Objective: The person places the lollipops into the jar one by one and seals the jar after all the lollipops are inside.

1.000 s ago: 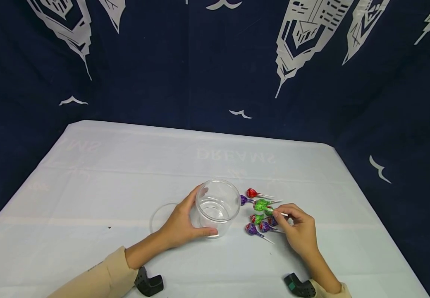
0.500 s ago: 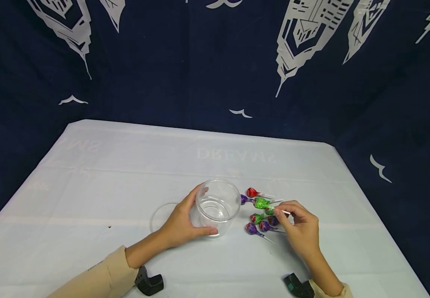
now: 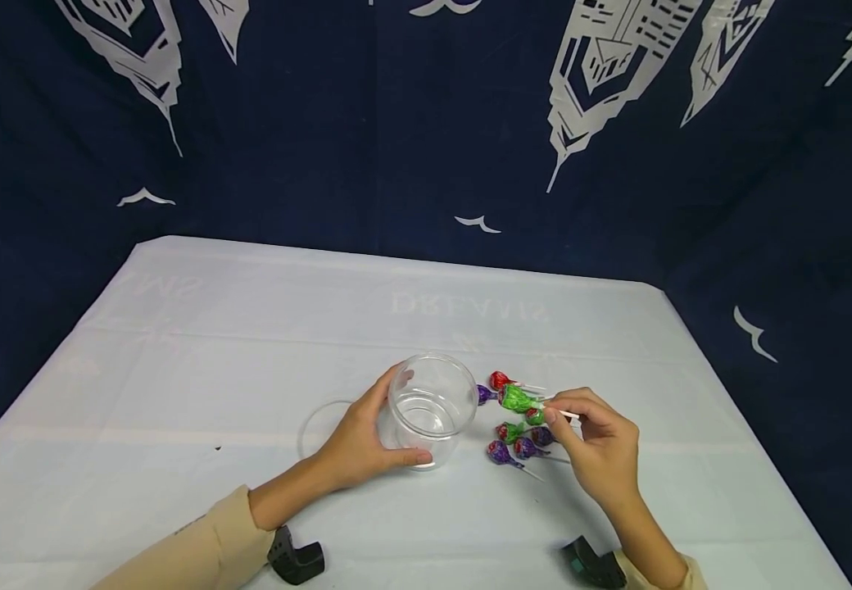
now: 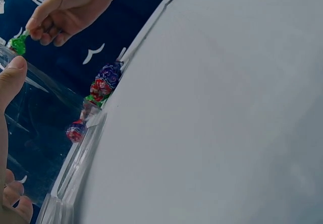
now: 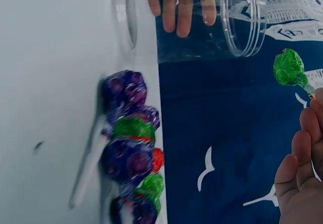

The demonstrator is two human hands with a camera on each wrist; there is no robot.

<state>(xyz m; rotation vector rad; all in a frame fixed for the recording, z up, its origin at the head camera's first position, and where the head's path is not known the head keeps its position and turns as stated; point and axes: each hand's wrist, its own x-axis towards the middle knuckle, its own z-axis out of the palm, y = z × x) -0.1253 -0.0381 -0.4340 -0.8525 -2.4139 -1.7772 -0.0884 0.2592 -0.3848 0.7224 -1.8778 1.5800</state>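
Note:
My left hand (image 3: 363,451) grips a clear, round plastic jar (image 3: 429,422) from its left side, thumb in front and fingers around the back. The jar stands upright with its mouth uncovered. My right hand (image 3: 603,451) pinches the white stick of a green-wrapped lollipop (image 5: 288,67), which is raised above the table at about the height of the jar's rim in the right wrist view. Below it, right of the jar, lies a loose cluster of lollipops: a red one (image 3: 498,380), green ones (image 3: 510,432) and purple ones (image 3: 500,453), partly overlapping.
A clear round lid (image 3: 304,430) lies flat on the white-covered table (image 3: 175,369), partly hidden behind the left hand. A dark blue cloth (image 3: 308,164) with white prints hangs behind the table. Black devices (image 3: 296,561) sit at both wrists.
My right hand has risen a little with the green lollipop, lifting it off the cluster. The left hand and the jar have stayed in place.

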